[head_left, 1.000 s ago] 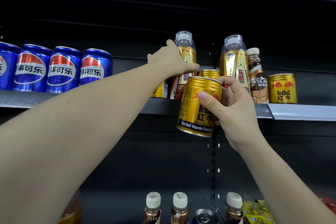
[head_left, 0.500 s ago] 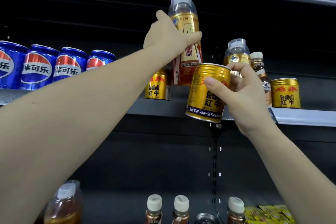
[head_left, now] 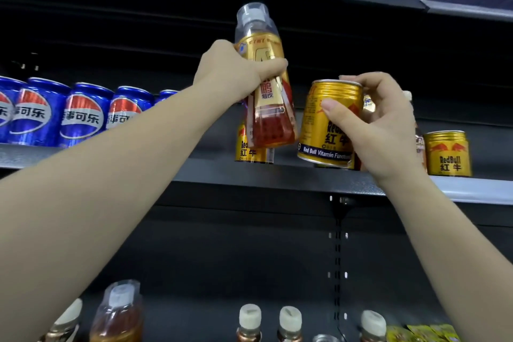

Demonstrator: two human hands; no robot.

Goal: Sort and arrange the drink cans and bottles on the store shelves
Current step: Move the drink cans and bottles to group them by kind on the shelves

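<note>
1. Head view: the left hand clasps the gold-labelled bottle in the air above the shelf; the right hand wraps a Red Bull can, tilted, just over the shelf edge.
2. Judgement: level the can, set it beside the shelved Red Bull can at far right, and keep the bottle clear.
3. Behind the right hand, two bottles are mostly hidden; another gold can is half covered.

- Dim, dark shelving; light falls from the front, brightening both forearms evenly.
- Glare streaks the gold can and the blue cans at 9 o'clock.
- Wide-angle bending stretches the edges.
- Bottles at 7 o'clock look soft.
</note>
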